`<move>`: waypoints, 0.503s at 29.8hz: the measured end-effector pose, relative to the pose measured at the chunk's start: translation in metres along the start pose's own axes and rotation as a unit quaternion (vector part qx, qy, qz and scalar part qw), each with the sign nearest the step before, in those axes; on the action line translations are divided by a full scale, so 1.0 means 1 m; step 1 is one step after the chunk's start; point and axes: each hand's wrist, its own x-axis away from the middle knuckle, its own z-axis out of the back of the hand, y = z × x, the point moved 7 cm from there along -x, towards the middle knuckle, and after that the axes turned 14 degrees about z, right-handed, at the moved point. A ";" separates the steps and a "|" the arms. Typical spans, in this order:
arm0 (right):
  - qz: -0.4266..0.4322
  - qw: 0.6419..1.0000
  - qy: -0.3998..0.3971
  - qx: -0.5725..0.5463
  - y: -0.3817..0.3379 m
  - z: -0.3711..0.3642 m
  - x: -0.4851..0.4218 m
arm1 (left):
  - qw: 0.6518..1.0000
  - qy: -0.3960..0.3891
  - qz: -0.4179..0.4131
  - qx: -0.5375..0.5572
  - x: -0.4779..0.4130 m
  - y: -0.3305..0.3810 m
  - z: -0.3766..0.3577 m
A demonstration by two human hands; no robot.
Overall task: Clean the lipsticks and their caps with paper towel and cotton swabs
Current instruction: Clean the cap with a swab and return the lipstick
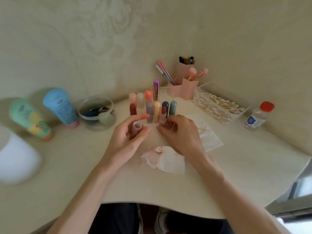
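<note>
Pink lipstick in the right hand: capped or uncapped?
Uncapped: the pink lipstick tube in the right hand shows its red-brown bullet bare; the left hand holds the round pink cap apart.

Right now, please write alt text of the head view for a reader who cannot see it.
At a pale desk, a person's left hand holds a pink cap while the right hand holds an open reddish lipstick. A red-stained paper towel lies near the wrists; a clear organiser of lipsticks and a box of cotton swabs stand behind.
</note>
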 end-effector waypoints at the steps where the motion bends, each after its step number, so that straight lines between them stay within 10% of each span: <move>1: 0.017 1.000 0.006 -0.016 -0.003 0.002 0.001 | 1.000 0.000 0.000 0.000 0.000 0.000 0.000; 15: 0.259 0.958 -0.022 -0.124 -0.045 -0.008 0.020 | 0.998 0.014 -0.008 0.054 0.008 0.008 0.010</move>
